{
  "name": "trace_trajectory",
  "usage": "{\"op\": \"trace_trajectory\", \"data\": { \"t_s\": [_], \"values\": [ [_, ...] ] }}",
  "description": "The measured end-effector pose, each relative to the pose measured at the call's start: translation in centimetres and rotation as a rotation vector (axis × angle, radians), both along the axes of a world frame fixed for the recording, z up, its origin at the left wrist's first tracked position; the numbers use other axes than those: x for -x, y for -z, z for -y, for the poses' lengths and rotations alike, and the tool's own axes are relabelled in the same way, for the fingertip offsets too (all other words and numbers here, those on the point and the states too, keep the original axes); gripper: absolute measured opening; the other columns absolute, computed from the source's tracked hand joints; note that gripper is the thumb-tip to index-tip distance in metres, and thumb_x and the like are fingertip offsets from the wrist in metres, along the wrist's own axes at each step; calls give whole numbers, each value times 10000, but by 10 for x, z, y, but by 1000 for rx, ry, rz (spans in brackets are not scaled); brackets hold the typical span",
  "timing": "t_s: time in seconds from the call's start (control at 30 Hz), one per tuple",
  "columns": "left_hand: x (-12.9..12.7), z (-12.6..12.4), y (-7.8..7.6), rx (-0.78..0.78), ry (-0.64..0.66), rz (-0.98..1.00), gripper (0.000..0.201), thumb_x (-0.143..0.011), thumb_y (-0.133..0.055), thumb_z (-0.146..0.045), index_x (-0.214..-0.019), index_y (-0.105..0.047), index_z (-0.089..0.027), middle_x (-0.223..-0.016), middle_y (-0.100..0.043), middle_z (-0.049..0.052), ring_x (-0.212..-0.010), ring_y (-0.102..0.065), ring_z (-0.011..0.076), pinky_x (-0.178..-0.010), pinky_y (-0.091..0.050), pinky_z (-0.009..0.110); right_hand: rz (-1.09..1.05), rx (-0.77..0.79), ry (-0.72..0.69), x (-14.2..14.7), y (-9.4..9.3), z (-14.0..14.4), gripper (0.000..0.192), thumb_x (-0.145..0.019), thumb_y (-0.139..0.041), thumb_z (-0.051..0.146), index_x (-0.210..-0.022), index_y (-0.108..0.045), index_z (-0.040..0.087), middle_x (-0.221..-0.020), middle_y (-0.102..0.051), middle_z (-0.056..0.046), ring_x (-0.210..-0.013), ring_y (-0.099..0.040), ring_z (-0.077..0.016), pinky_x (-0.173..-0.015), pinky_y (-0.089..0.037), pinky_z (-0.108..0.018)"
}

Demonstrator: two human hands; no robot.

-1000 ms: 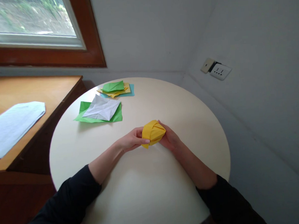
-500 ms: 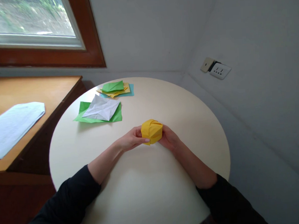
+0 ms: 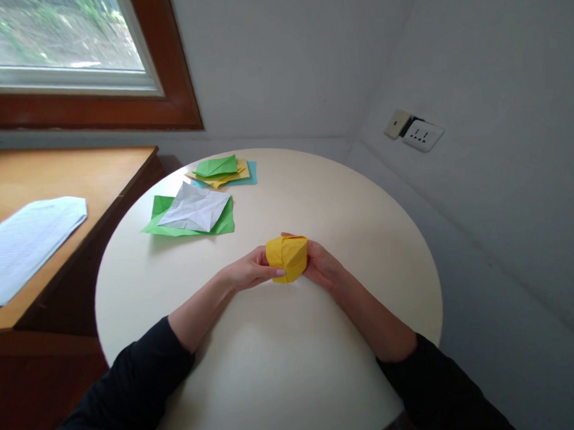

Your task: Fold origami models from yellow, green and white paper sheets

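Observation:
A folded yellow paper piece [image 3: 288,257], rounded and creased like origami, is held between both hands above the middle of the white round table [image 3: 286,358]. My left hand [image 3: 249,269] grips its left side, with the thumb lying across the lower front. On the right side, my right hand [image 3: 322,263] holds it from behind, and a fingertip shows over the top edge. Most of the right fingers are hidden behind the paper.
Toward the back left lie a creased white sheet [image 3: 196,207] on a green sheet [image 3: 171,230]. Behind them is a pile of folded green [image 3: 216,165], yellow and blue paper [image 3: 252,171]. A wooden desk [image 3: 104,168] with printed pages [image 3: 31,243] adjoins at left.
The yellow paper piece has turned and tilted slightly in my hands and shifted a little to the left. My right fingertip now shows over its top. The other papers are unmoved.

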State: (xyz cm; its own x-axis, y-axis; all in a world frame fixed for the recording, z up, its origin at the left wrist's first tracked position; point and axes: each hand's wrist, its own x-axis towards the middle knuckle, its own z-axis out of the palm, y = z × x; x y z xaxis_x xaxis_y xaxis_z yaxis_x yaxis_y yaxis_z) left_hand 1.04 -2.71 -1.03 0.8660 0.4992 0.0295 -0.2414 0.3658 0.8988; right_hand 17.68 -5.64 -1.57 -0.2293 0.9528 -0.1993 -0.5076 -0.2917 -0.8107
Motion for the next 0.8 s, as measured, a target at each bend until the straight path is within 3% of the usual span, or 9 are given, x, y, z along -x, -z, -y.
{"op": "trace_trajectory", "data": {
  "t_s": [0.33, 0.63, 0.8],
  "values": [
    [4, 1, -8, 80, -19, 38, 365, -649, -716, -138, -1002, -623, -135, -933, -666, 85, -824, -610, 171, -760, -451, 274, 99, -28, 19, 4, 5, 0, 255, -674, -686, 239, -917, -618, 200, -866, -676, -23, -748, -612, -152, -673, -486, -275],
    [5, -1, -11, 224, -110, 77, 392, -605, -630, -89, -996, -598, -103, -964, -660, 129, -832, -612, 227, -698, -468, 324, 144, -156, 25, 7, -3, 4, 272, -677, -690, 305, -923, -639, 200, -973, -652, -56, -727, -600, -162, -592, -493, -295],
    [3, -2, -14, 306, -147, 140, 326, -614, -552, -72, -936, -595, -101, -899, -665, 111, -770, -605, 207, -659, -465, 315, 128, -149, 2, 7, -4, 5, 245, -680, -678, 264, -914, -672, 190, -909, -672, -42, -799, -588, -173, -663, -473, -291]
  ]
}}
